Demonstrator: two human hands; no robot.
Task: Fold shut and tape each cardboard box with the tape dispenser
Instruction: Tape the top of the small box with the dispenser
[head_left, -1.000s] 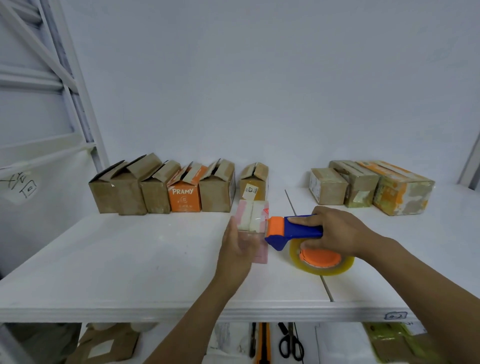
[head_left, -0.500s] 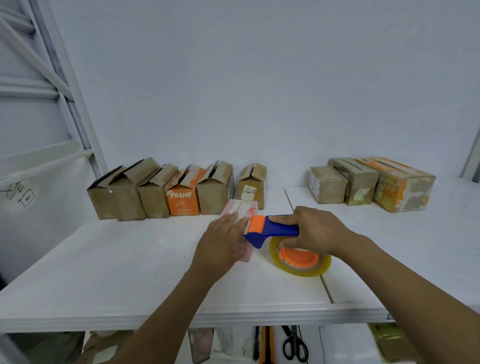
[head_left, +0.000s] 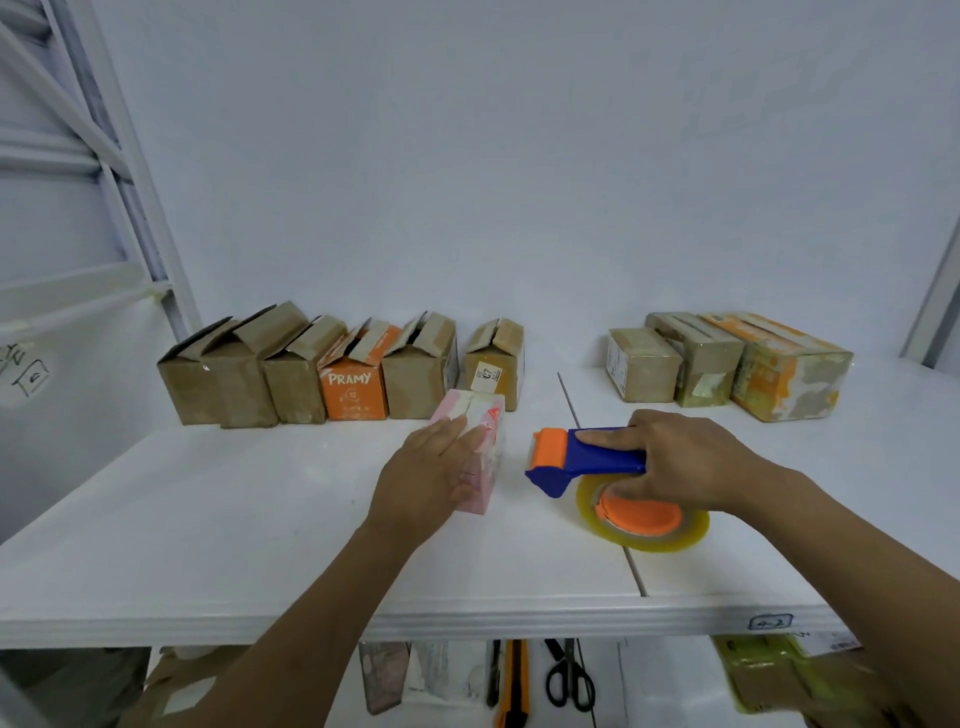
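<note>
A small pink and white box (head_left: 483, 415) lies on the white table (head_left: 234, 519) with its flaps folded shut. My left hand (head_left: 426, 473) rests flat on its top and near side, fingers pressing the flaps down. My right hand (head_left: 680, 457) grips the blue handle of the tape dispenser (head_left: 587, 460), which has an orange roller and a roll of clear tape (head_left: 644, 519). The dispenser hovers just right of the box, with a small gap between them.
Several brown boxes with open flaps (head_left: 291, 374), one orange and marked PRAMY (head_left: 353, 389), stand in a row at the back left. Three shut boxes (head_left: 727, 364) sit at the back right. Scissors (head_left: 569, 675) and a cutter (head_left: 511, 686) lie below the table edge.
The box has been tipped down under my left hand, which now lies flat on it. The dispenser has pulled away to the right, off the box.
</note>
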